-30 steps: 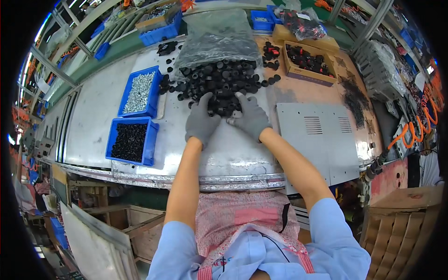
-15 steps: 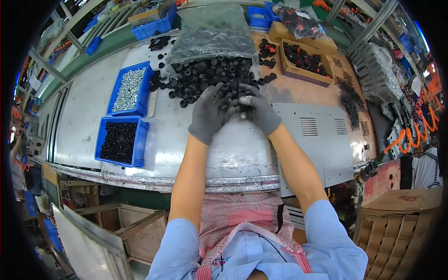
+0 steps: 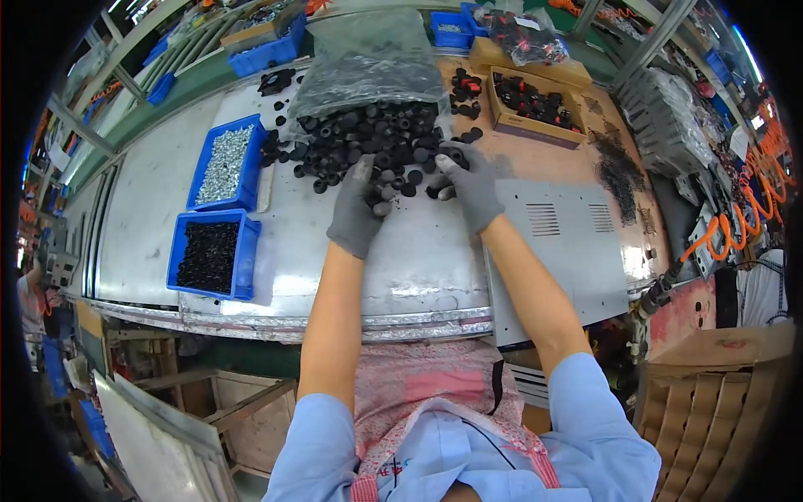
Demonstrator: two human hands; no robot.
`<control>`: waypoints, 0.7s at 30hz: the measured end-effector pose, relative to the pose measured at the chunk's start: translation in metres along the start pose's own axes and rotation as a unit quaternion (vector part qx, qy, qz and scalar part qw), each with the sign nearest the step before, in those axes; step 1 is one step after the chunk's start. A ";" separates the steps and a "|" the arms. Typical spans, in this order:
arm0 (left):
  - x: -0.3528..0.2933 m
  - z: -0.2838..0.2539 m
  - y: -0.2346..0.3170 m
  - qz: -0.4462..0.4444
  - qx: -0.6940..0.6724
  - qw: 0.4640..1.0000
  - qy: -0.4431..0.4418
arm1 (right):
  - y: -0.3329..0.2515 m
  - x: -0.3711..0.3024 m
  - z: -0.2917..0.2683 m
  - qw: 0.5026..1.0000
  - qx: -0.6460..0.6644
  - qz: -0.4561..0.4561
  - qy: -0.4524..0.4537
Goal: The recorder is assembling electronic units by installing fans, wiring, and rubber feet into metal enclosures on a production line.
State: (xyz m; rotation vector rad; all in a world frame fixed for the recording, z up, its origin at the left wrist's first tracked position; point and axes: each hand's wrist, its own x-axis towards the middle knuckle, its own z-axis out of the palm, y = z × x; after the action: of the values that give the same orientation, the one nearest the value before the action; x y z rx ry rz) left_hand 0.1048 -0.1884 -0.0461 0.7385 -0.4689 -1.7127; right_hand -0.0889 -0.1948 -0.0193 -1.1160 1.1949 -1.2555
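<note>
Small round black caps (image 3: pixel 381 142), many with hollow ends, lie in a loose heap spilling from a clear plastic bag (image 3: pixel 368 67). My left hand (image 3: pixel 356 213), in a grey glove, is at the heap's near edge with its fingers curled around some caps, thumb pointing away from me. To the right, my gloved right hand (image 3: pixel 473 192) has bent fingers against more caps, and dark pieces show between its thumb and fingers. How many each hand has is hidden. A few loose caps (image 3: pixel 407 186) lie between the hands.
On the left stand a blue bin of silvery metal parts (image 3: pixel 226 163) and a blue bin of small black parts (image 3: pixel 209 257). At right are a slotted grey metal panel (image 3: pixel 556 251), a cardboard box of black and red parts (image 3: pixel 535 109), and thin dark springs or wires (image 3: pixel 619 176).
My hands, close together half a second ago, have come apart, the left moving left and the right moving right. Loose caps now show between them. The whole view has shifted slightly.
</note>
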 end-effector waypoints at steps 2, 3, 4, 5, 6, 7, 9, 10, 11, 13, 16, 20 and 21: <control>-0.003 -0.003 -0.002 0.040 0.054 0.998 0.017 | 0.001 -0.002 -0.013 0.999 0.030 0.011 -0.002; -0.001 -0.004 -0.002 0.047 0.083 0.995 0.021 | 0.003 0.000 -0.021 0.998 0.055 0.031 -0.005; -0.002 -0.003 -0.002 0.055 0.096 0.993 0.029 | 0.002 0.000 -0.028 0.995 0.080 0.052 -0.008; -0.002 -0.002 -0.002 0.063 0.109 0.991 0.037 | 0.002 -0.001 -0.034 0.994 0.092 0.059 -0.015; -0.003 0.000 -0.002 0.070 0.122 0.989 0.044 | 0.001 -0.003 -0.041 0.992 0.104 0.065 -0.022; -0.003 0.003 -0.002 0.073 0.141 0.986 0.048 | -0.001 -0.004 -0.048 0.990 0.116 0.071 -0.029; -0.004 0.008 -0.003 0.077 0.179 0.980 0.049 | 0.002 -0.002 -0.066 0.986 0.138 0.085 -0.035; -0.005 0.008 -0.003 0.080 0.197 0.976 0.051 | 0.000 -0.004 -0.072 0.984 0.149 0.093 -0.040; -0.007 0.008 -0.002 0.079 0.192 0.977 0.040 | -0.004 -0.009 -0.081 0.988 0.123 0.086 -0.035; -0.018 0.010 -0.002 0.077 0.254 0.964 0.036 | -0.018 -0.023 -0.105 0.995 0.069 0.070 -0.020; -0.037 0.034 0.000 0.070 0.363 0.929 0.017 | -0.019 -0.043 -0.139 0.986 -0.122 0.039 0.109; -0.045 0.073 -0.028 0.056 0.442 0.895 -0.032 | 0.008 -0.047 -0.175 0.893 -0.393 -0.133 0.172; -0.036 0.074 -0.045 0.098 0.501 0.858 -0.054 | 0.013 -0.047 -0.180 0.869 -0.439 -0.146 0.173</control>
State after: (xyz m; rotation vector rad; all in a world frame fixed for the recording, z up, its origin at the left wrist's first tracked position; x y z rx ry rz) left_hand 0.0275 -0.1467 -0.0138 1.2630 -1.5194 -1.2363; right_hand -0.2649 -0.1401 -0.0445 -1.8294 2.0411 -1.1693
